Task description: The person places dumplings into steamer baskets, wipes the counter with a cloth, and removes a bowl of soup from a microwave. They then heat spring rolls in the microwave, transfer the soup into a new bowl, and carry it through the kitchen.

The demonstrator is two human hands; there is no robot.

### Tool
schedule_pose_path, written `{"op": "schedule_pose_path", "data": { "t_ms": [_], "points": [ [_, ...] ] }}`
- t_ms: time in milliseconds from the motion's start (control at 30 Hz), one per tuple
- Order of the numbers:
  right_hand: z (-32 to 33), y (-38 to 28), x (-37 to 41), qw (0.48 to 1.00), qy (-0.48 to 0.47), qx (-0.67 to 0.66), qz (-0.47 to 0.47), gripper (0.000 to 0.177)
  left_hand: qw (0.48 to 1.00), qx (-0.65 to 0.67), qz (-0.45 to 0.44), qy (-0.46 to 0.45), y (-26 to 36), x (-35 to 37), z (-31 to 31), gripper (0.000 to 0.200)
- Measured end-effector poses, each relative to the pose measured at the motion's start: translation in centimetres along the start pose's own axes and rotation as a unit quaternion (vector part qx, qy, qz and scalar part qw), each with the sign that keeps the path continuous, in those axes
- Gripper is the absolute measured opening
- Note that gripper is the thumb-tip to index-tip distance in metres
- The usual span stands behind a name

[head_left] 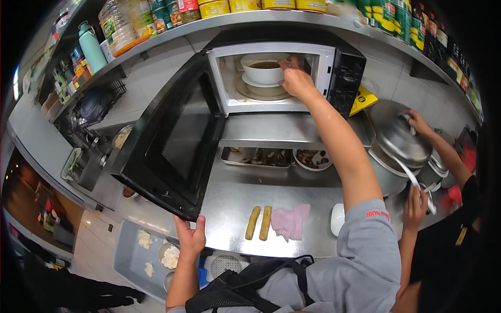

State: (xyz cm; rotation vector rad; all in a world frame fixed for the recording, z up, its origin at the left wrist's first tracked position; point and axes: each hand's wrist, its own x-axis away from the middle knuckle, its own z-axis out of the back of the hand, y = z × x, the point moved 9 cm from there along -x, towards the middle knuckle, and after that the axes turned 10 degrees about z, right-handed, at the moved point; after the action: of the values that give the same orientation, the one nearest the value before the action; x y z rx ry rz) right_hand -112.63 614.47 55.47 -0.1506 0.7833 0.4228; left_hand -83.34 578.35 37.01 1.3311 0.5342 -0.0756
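A white bowl (261, 74) with brown liquid in it sits inside the open microwave (271, 108), above a white dish and the round turntable. My right hand (295, 78) reaches in and grips the bowl's right rim, with fingers over the edge and the thumb outside. The black microwave door (177, 130) is swung wide to the left. At its lower corner is my left hand (192, 235), thumb up, touching the door's bottom edge; part of its fingers is hidden behind the door.
Two yellowish rolls (258, 223) and a pink cloth (290, 222) lie on the steel counter (224, 198). On the right, a co-worker's hands hold a pot lid (402, 136) and a ladle. A loaded shelf (261, 20) runs above the microwave.
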Motion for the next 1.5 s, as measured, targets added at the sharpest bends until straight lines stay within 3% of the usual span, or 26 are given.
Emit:
{"op": "schedule_pose_path", "data": {
  "t_ms": [167,300,400,500,733,1033,1100,1133,1167,1200,1233,1300,1367,1433,1500],
  "points": [
    [-2.3,-0.2,-1.3,0.992,-0.037,0.087,0.086,0.046,0.999,-0.039,0.014,-0.007,0.3,0.0,-0.1,0.061],
    [-1.9,-0.6,-1.5,0.985,0.013,0.095,0.141,0.038,0.999,-0.045,0.007,-0.007,-0.5,0.0,0.2,0.062],
    [-1.3,-0.8,-1.4,0.988,-0.039,0.093,0.115,0.037,0.999,-0.045,0.013,0.018,-1.5,0.1,0.7,0.063],
    [-1.3,-0.3,-1.3,0.989,-0.015,0.078,0.126,0.036,0.995,-0.097,-0.011,-0.002,-1.4,0.3,0.6,0.061],
    [-1.0,-0.1,-1.3,0.988,-0.006,0.07,0.138,0.037,0.998,-0.061,0.0,0.016,-1.2,0.0,0.7,0.063],
    [-2.1,1.0,-1.7,0.993,-0.047,0.017,0.105,0.042,0.998,-0.06,0.0,0.017,-1.5,0.0,1.1,0.062],
    [1.0,0.2,-1.5,0.983,0.134,0.038,0.118,0.052,0.997,-0.079,-0.021,0.008,-1.3,-0.1,1.1,0.063],
    [1.3,0.3,-1.7,0.983,0.133,0.04,0.119,0.052,0.997,-0.076,-0.021,0.008,-1.4,-0.2,1.1,0.063],
    [1.6,2.2,-1.8,0.989,0.05,-0.106,-0.085,0.056,0.998,-0.064,-0.016,0.01,-1.5,-0.1,1.1,0.064],
    [0.2,3.6,-0.2,0.927,-0.034,-0.244,-0.283,0.06,0.999,-0.051,-0.011,0.012,-1.6,-0.1,1.1,0.065],
    [0.2,3.7,-0.3,0.927,-0.034,-0.242,-0.283,0.06,0.999,-0.049,-0.012,0.011,-1.5,0.0,1.1,0.065],
    [-3.5,3.5,0.3,0.814,-0.129,-0.435,-0.364,0.062,0.998,-0.068,-0.009,-0.006,-1.3,-0.1,0.9,0.066],
    [-5.3,4.5,-0.1,0.792,-0.127,-0.454,-0.387,0.057,0.998,-0.062,-0.007,-0.004,-1.3,-0.1,0.8,0.066],
    [-7.4,5.2,-0.5,0.736,-0.134,-0.523,-0.407,0.05,0.998,-0.056,-0.006,0.001,-1.5,-0.3,0.9,0.066],
    [-7.7,5.0,-1.2,0.723,-0.135,-0.545,-0.404,0.043,1.0,-0.03,0.001,-0.008,-2.0,-0.3,0.9,0.065]
  ]
}}
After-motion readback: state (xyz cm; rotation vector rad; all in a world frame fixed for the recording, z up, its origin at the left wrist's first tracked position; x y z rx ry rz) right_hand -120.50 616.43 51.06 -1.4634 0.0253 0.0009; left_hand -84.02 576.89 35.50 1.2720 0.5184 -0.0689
